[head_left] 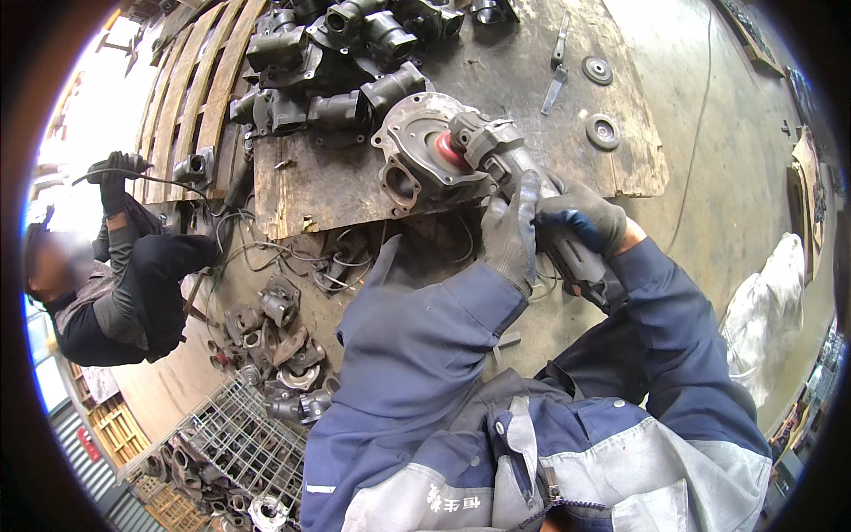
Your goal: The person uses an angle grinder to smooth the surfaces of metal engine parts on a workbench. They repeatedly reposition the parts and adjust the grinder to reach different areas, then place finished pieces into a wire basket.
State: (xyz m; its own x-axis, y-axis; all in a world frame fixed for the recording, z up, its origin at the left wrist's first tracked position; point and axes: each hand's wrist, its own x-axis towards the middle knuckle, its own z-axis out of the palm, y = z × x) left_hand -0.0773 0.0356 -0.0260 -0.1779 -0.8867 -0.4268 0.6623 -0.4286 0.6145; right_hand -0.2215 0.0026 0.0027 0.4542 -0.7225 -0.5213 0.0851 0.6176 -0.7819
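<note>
The gloved fingers (523, 208) of the left hand (512, 235) are wrapping over the grey body of an angle grinder (510, 164), clamping on it just behind its head. The right hand (581, 222), also in a dark glove, is closing tight around the rear handle of the same tool, its fingers curled under so that only the knuckles are showing. The grinder's red disc (450, 151) is pressing against the round face of a grey metal casting (417, 151), a flanged housing with bolt holes and a square side port. The casting is lying near the front edge of a worn wooden board (310, 191), roughly midway along that edge. Toward the board's far edge, a heap of dark pipe-like castings (337, 53) is piling up. Near the board's right edge, two spare discs (601, 102) and a flat wrench (557, 62) are lying apart from one another. Off the board's left side, another person (124, 284) is crouching on the floor, holding a tool overhead in a gloved hand. More castings (284, 332) are lying on the floor beside a wire basket (235, 443).
</note>
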